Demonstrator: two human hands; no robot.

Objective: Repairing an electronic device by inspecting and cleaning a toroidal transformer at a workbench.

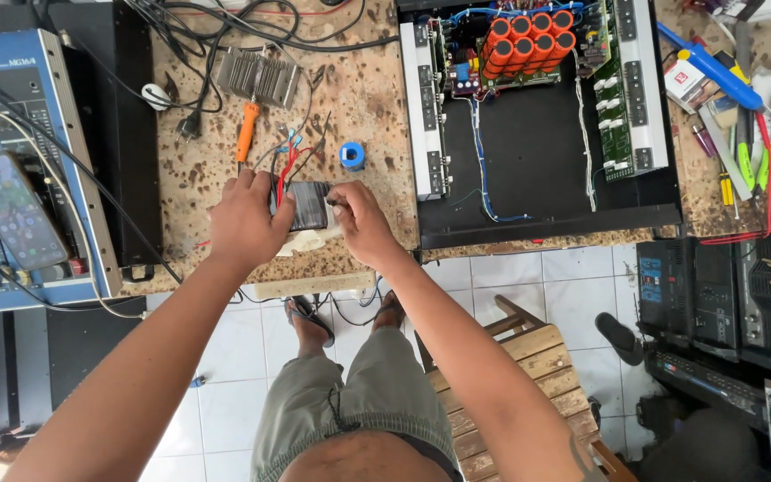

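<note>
Your left hand [247, 219] is wrapped over the left edge of a small dark rectangular module [308, 205], its fingers curled shut on it and holding it down on the tabletop [368, 98]. Your right hand [360, 219] sits just to the right of the module, its fingers pinched closed on a small dark part [333, 203] at the module's right edge; what that part is cannot be made out. The module lies near the front edge of the tabletop, on a scrap of pale cloth [314, 239].

Red and blue wires [287, 161] rise from the module's far edge. Just beyond the module to its left lies an orange-handled screwdriver [246, 130], and further beyond it a ribbed metal heatsink [259, 77]. A blue roll of tape [352, 156] stands just beyond the module to its right. Well to the right of the module is an open black amplifier chassis [537, 134] holding a cluster of orange capacitors [528, 40]. Well to the left of the module, a phone [12, 210] rests on a blue mixing console [20, 170].
</note>
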